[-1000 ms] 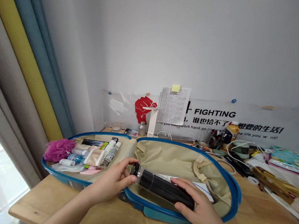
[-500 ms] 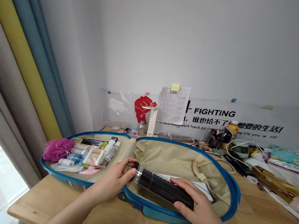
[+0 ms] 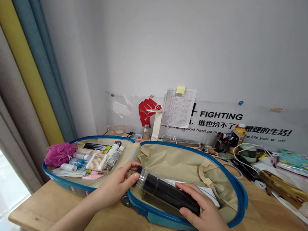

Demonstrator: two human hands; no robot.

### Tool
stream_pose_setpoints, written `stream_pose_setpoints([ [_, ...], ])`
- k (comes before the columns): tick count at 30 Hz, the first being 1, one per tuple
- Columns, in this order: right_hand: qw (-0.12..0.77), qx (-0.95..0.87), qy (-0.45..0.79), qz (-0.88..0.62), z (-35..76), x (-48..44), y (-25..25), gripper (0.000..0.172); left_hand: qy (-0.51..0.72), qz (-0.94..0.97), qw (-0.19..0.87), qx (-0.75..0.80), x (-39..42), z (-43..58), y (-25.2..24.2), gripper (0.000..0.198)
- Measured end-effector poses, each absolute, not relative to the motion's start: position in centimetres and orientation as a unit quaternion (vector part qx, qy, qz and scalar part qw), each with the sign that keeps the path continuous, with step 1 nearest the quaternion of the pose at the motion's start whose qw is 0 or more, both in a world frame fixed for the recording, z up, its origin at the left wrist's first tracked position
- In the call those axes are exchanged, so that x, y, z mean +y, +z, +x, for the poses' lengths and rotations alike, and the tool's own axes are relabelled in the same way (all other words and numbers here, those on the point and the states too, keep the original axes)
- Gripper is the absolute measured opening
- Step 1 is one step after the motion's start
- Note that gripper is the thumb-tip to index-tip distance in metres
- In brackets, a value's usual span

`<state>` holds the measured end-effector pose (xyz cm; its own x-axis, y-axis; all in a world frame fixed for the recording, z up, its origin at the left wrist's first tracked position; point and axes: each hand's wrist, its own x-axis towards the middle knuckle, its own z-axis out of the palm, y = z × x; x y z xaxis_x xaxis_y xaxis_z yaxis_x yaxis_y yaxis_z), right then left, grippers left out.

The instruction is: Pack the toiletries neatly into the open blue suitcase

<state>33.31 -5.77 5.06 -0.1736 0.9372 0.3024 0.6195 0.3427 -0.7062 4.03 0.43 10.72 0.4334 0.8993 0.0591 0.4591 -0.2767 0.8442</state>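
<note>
My left hand (image 3: pixel 116 179) and my right hand (image 3: pixel 201 212) both hold a clear plastic bottle (image 3: pixel 168 192) with a black cap and dark contents. It lies tilted across the right half of an open blue-rimmed suitcase (image 3: pixel 176 162) with a beige lining. My left hand grips the capped end, and my right hand wraps the lower end. A sheet of white paper (image 3: pixel 208 194) lies in the lining under the bottle.
The suitcase's left half holds a pink bath puff (image 3: pixel 60 154), cotton swabs (image 3: pixel 96 161) and several small toiletry bottles. It rests on a wooden desk (image 3: pixel 274 223). Cables, pens and packets crowd the desk's right side. A white wall stands behind, with curtains at left.
The bottle's capped end has risen slightly, and my left hand has shifted a little along it. My right hand stays nearly still.
</note>
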Motion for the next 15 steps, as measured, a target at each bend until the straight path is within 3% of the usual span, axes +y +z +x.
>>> stream_pose_setpoints([
  [10, 0.375, -0.735, 0.219, -0.521, 33.4, -5.7, 4.9, 0.047, 0.271, 0.752, 0.413, 0.437, 0.4, 4.0, 10.4, 0.058],
  [15, 0.370, -0.739, 0.225, -0.517, 33.7, -5.6, 4.7, 0.048, 0.277, 0.777, 0.460, 0.330, 0.9, 2.6, 10.2, 0.052],
])
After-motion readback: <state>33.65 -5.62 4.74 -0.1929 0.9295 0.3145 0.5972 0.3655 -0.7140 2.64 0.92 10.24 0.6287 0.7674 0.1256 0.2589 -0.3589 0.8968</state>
